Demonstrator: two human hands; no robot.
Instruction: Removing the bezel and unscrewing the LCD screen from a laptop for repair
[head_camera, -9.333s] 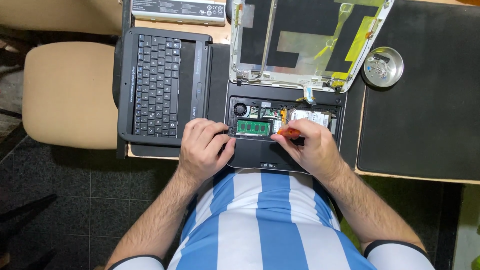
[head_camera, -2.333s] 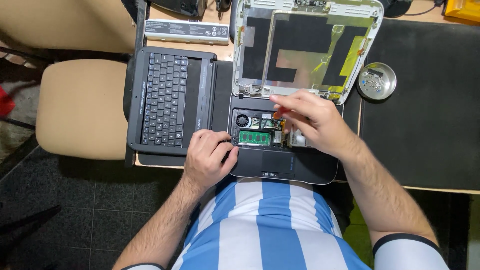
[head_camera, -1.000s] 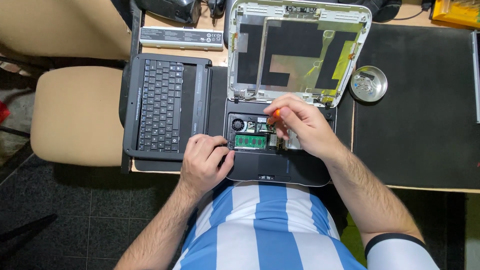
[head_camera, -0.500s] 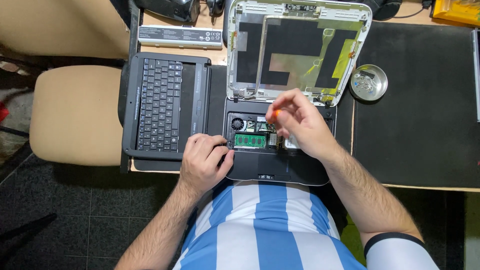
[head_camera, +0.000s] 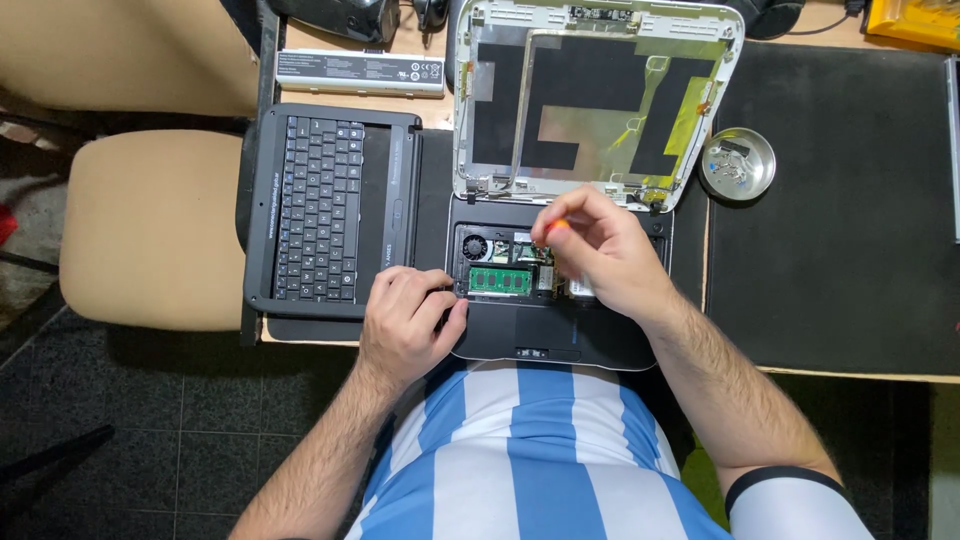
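In the middle of the frame lies an opened laptop base (head_camera: 560, 335) with its inner parts bare: a small round fan (head_camera: 474, 247) at the upper left of the opening and a green memory card (head_camera: 500, 281) just below it. The right hand (head_camera: 600, 255) hangs over the right half of that opening, fingers curled and pinched together around a screwdriver with an orange handle (head_camera: 556, 226), whose tip is hidden under the hand. The left hand (head_camera: 405, 325) rests on the lower left corner of the base, loosely curled, fingertips touching the edge beside the memory card; it grips nothing. Above the base, the stripped screen lid (head_camera: 595, 95) lies flat, white-rimmed, with black and yellow tape inside. To the left of centre sits a detached black keyboard panel (head_camera: 325, 210), and above it a long grey battery (head_camera: 360, 72). At the right, on a black mat (head_camera: 850, 250), stands a small round metal dish (head_camera: 738, 163) holding screws. A beige chair seat (head_camera: 150, 230) fills the left side.
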